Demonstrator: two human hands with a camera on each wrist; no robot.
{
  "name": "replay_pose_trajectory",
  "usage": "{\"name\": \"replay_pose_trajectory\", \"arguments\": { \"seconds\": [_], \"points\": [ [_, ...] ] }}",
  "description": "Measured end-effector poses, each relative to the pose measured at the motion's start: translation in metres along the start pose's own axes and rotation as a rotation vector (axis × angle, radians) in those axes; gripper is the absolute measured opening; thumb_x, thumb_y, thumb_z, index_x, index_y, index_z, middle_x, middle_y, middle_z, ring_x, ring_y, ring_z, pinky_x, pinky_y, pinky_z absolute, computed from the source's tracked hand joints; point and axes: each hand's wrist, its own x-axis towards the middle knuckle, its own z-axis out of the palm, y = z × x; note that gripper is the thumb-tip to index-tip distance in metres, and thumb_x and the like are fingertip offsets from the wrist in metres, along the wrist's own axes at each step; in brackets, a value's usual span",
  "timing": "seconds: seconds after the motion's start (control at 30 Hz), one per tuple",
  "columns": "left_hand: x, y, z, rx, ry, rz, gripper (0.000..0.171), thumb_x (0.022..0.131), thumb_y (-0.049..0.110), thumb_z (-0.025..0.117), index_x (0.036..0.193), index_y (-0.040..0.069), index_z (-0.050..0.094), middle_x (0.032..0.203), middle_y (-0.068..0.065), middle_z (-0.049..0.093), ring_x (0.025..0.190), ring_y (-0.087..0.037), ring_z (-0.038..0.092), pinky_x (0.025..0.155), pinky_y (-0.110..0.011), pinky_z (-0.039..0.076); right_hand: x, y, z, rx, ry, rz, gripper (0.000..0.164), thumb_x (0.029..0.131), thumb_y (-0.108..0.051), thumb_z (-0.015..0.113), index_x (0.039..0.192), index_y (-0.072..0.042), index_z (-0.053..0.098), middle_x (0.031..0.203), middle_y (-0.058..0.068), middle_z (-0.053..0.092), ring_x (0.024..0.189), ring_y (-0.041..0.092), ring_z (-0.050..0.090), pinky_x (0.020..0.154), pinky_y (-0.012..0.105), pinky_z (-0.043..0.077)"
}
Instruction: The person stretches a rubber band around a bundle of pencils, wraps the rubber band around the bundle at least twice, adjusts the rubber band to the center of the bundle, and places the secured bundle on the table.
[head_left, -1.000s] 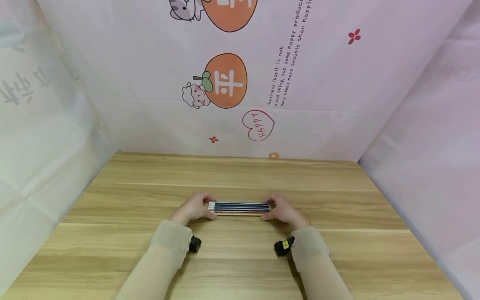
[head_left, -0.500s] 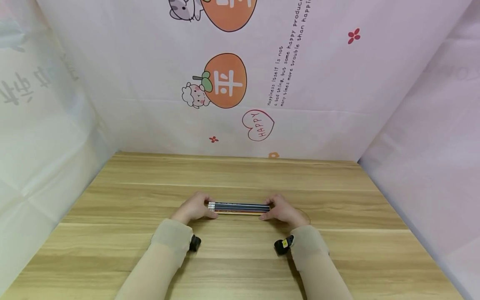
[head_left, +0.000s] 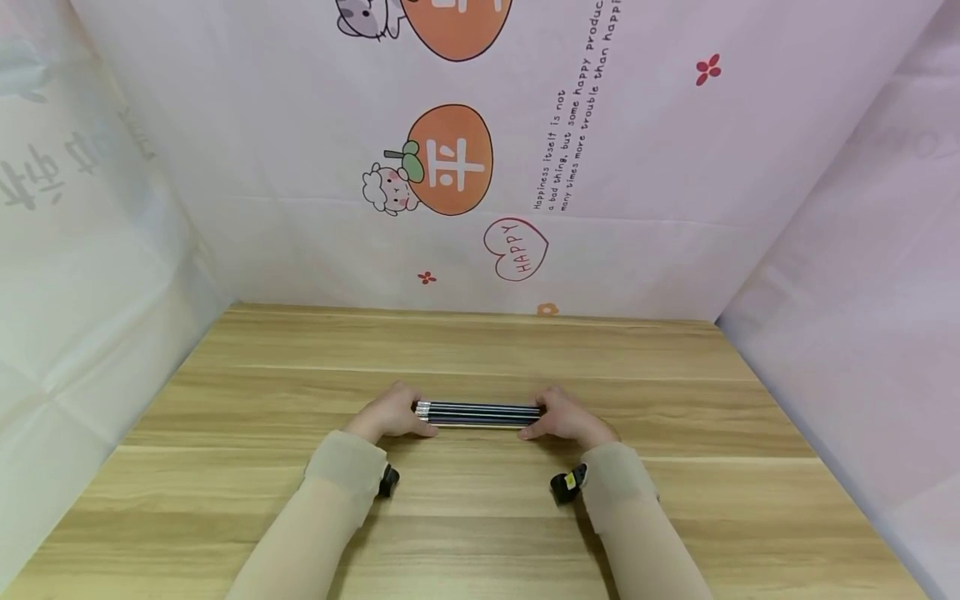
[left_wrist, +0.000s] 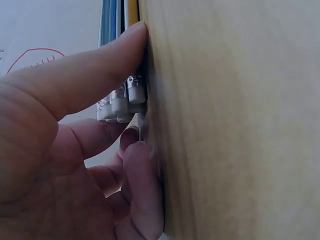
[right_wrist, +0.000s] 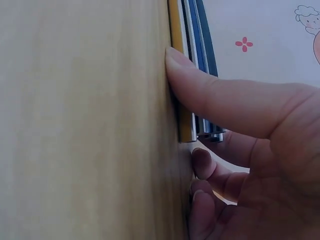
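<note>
A bundle of pencils lies crosswise low over the wooden table between my two hands, mostly dark blue with a yellow one lowest. My left hand grips the eraser end, its thumb along the near side and fingers on the far side. In the left wrist view, white erasers in silvery ferrules stick out below the thumb. At the opposite end my right hand pinches the bundle the same way. Flat, eraserless ends show beneath the thumb in the right wrist view, close beside the tabletop, with a yellow pencil nearest the wood.
The wooden table reaches back to a printed white cloth that hangs behind it. Pale cloth walls stand on the left and right sides. Each wrist carries a small black camera.
The pencils have shifted within the bundle, so different coloured stripes face up. Both hands keep their grip at the ends and have barely moved.
</note>
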Motion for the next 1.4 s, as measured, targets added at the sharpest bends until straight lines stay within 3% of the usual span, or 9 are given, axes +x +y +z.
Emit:
{"name": "replay_pose_trajectory", "arguments": {
  "seconds": [0.27, 0.43, 0.87, 1.0, 1.2, 1.4],
  "points": [
    [-0.001, -0.002, 0.001, -0.059, 0.005, 0.028, 0.019, 0.079, 0.020, 0.084, 0.082, 0.007, 0.070, 0.081, -0.003, 0.059, 0.069, -0.015, 0.050, 0.058, -0.023, 0.043, -0.004, 0.002, 0.000, 0.022, -0.012, -0.113, 0.025, 0.080, -0.012, 0.083, 0.070, -0.002, 0.062, 0.065, -0.003, 0.045, 0.060, 0.012, 0.039, 0.054, 0.020, 0.033],
    [-0.001, -0.006, 0.003, -0.055, 0.012, 0.050, 0.022, 0.079, 0.020, 0.084, 0.076, 0.009, 0.066, 0.070, 0.002, 0.056, 0.062, -0.012, 0.044, 0.055, -0.022, 0.039, -0.007, 0.001, 0.002, -0.017, -0.018, -0.121, 0.027, 0.083, -0.015, 0.080, 0.072, -0.003, 0.058, 0.067, -0.003, 0.045, 0.061, 0.012, 0.039, 0.056, 0.020, 0.033],
    [-0.001, -0.003, 0.001, 0.254, -0.016, 0.204, 0.021, 0.084, 0.027, 0.079, 0.080, 0.011, 0.066, 0.083, 0.000, 0.060, 0.076, -0.014, 0.050, 0.067, -0.030, 0.047, -0.011, -0.007, 0.000, -0.176, -0.070, -0.102, 0.027, 0.090, -0.020, 0.074, 0.080, -0.005, 0.054, 0.081, 0.003, 0.045, 0.073, 0.017, 0.040, 0.062, 0.025, 0.033],
    [-0.003, -0.003, 0.000, 0.234, -0.023, 0.198, 0.021, 0.084, 0.027, 0.079, 0.079, 0.011, 0.065, 0.085, -0.001, 0.059, 0.078, -0.015, 0.049, 0.069, -0.031, 0.046, -0.011, -0.007, -0.001, -0.184, -0.072, -0.091, 0.030, 0.090, -0.020, 0.073, 0.078, -0.007, 0.049, 0.083, 0.004, 0.043, 0.075, 0.018, 0.039, 0.063, 0.026, 0.031],
    [-0.003, -0.004, 0.002, 0.148, -0.024, 0.161, 0.022, 0.085, 0.024, 0.079, 0.073, 0.013, 0.064, 0.073, 0.002, 0.055, 0.066, -0.013, 0.045, 0.058, -0.024, 0.039, -0.012, -0.006, 0.000, -0.150, -0.065, -0.097, 0.026, 0.090, -0.020, 0.073, 0.079, -0.006, 0.054, 0.085, 0.003, 0.046, 0.075, 0.017, 0.041, 0.064, 0.025, 0.034],
    [-0.003, -0.003, 0.003, 0.060, -0.021, 0.138, 0.016, 0.087, 0.022, 0.077, 0.081, 0.011, 0.067, 0.074, 0.004, 0.059, 0.065, -0.012, 0.046, 0.059, -0.024, 0.041, -0.014, -0.004, -0.001, -0.017, -0.073, -0.073, 0.024, 0.091, -0.019, 0.072, 0.077, -0.008, 0.056, 0.071, -0.002, 0.047, 0.063, 0.012, 0.042, 0.055, 0.022, 0.038]
  ]
}}
